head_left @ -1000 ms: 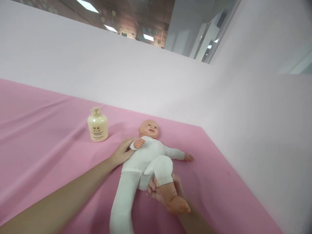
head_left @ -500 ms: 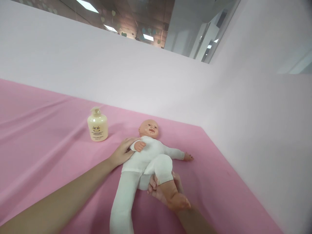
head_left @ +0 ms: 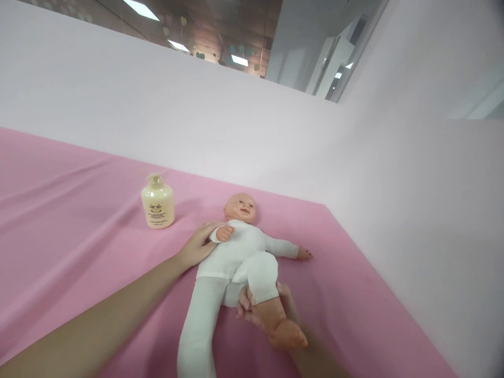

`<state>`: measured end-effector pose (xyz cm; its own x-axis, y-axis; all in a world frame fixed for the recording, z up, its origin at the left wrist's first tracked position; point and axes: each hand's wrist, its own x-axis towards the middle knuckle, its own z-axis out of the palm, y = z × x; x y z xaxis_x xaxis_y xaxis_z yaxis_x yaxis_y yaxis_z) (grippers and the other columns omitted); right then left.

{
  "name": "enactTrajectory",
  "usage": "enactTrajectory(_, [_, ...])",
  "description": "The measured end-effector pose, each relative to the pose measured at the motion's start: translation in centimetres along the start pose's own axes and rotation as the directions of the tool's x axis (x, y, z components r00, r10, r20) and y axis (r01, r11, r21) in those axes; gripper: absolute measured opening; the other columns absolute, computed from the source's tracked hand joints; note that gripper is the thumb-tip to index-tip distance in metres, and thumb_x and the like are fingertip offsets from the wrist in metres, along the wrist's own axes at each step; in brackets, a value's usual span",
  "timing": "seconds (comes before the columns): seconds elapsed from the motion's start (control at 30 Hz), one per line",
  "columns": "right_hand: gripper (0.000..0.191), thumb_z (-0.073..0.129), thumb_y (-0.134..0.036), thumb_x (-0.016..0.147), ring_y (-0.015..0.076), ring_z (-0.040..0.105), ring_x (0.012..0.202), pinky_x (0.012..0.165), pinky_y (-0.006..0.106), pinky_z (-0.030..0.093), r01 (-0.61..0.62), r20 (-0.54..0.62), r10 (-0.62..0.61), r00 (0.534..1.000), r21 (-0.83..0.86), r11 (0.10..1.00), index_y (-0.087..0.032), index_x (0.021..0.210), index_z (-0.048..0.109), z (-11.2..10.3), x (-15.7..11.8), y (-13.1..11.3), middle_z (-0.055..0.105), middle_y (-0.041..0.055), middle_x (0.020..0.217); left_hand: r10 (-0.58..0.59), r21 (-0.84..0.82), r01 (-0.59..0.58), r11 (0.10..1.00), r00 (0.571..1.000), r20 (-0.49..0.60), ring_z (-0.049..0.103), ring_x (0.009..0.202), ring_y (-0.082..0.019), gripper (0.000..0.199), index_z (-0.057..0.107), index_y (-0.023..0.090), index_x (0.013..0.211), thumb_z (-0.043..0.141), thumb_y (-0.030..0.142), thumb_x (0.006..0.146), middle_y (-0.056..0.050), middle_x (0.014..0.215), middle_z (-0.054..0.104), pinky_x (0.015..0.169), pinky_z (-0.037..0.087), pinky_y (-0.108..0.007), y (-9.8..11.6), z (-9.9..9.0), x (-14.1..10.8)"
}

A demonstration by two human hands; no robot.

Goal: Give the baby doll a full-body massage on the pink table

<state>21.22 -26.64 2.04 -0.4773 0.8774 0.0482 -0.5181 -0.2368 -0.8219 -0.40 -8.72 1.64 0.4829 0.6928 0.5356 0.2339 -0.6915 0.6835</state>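
Observation:
A baby doll (head_left: 240, 247) in white clothing lies on its back, head away from me. My left hand (head_left: 200, 242) is wrapped round the doll's arm and side at the left, the fingers partly behind the arm. From beneath, my right hand (head_left: 252, 307) holds the lower part of the bent leg, fingers showing on both sides of it. The doll's bare foot (head_left: 289, 333) hangs over my right wrist. Its other leg (head_left: 200, 325) stretches straight towards me, and its far arm (head_left: 285, 248) lies out to the right.
A cream pump bottle (head_left: 158, 202) stands upright left of the doll. Pink cloth (head_left: 98, 220) with some creases covers the surface. White walls (head_left: 220, 126) border it at the back and right, with a window (head_left: 220, 31) above.
The bent leg has come slightly down and towards me, with my right hand moving along under it. My left hand has stayed at the doll's arm.

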Motion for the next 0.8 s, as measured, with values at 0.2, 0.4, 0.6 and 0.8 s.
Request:
enactTrajectory(0.2, [0.056, 0.054, -0.073, 0.076, 0.0234, 0.056, 0.078, 0.085, 0.041, 0.043, 0.007, 0.043, -0.007, 0.999, -0.004, 1.000, -0.018, 0.077, 0.063, 0.16, -0.19, -0.23, 0.054, 0.0054, 0.076, -0.009, 0.004, 0.009, 1.000, 1.000, 0.011, 0.057, 0.121, -0.027, 0.039, 0.062, 0.025, 0.130, 0.056, 0.029, 0.092, -0.007, 0.130, 0.066, 0.106, 0.043, -0.044, 0.01, -0.04, 0.07])
enactTrajectory(0.4, [0.056, 0.055, -0.073, 0.077, 0.0244, 0.059, 0.081, 0.087, 0.040, 0.044, 0.001, 0.055, 0.000, 0.998, -0.007, 1.000, -0.017, 0.079, 0.065, 0.39, -0.26, -0.59, 0.056, 0.0051, 0.077, -0.003, 0.001, 0.003, 1.000, 1.000, -0.002, 0.058, 0.120, -0.027, 0.038, 0.062, 0.024, 0.130, 0.057, 0.028, 0.092, -0.007, 0.129, 0.067, 0.106, 0.044, -0.044, -0.02, 0.00, 0.09])
enactTrajectory(0.6, [0.055, 0.055, -0.071, 0.079, 0.0241, 0.058, 0.082, 0.087, 0.040, 0.043, 0.002, 0.054, -0.002, 0.999, 0.001, 1.000, -0.017, 0.081, 0.065, 0.40, -0.33, -0.37, 0.057, 0.0059, 0.079, -0.001, 0.002, 0.001, 1.000, 1.000, -0.009, 0.058, 0.121, -0.028, 0.038, 0.061, 0.024, 0.130, 0.057, 0.028, 0.092, -0.008, 0.130, 0.066, 0.106, 0.043, -0.044, -0.19, 0.10, 0.06])
enactTrajectory(0.8, [0.055, 0.056, -0.070, 0.079, 0.0230, 0.056, 0.083, 0.090, 0.040, 0.041, -0.007, 0.051, 0.007, 0.999, 0.007, 1.000, -0.016, 0.083, 0.065, 0.32, -0.47, -0.39, 0.057, 0.0068, 0.080, 0.004, -0.003, -0.004, 1.000, 1.000, -0.010, 0.057, 0.122, -0.027, 0.039, 0.061, 0.023, 0.131, 0.057, 0.029, 0.092, -0.008, 0.131, 0.066, 0.107, 0.042, -0.044, -0.28, 0.17, 0.08])
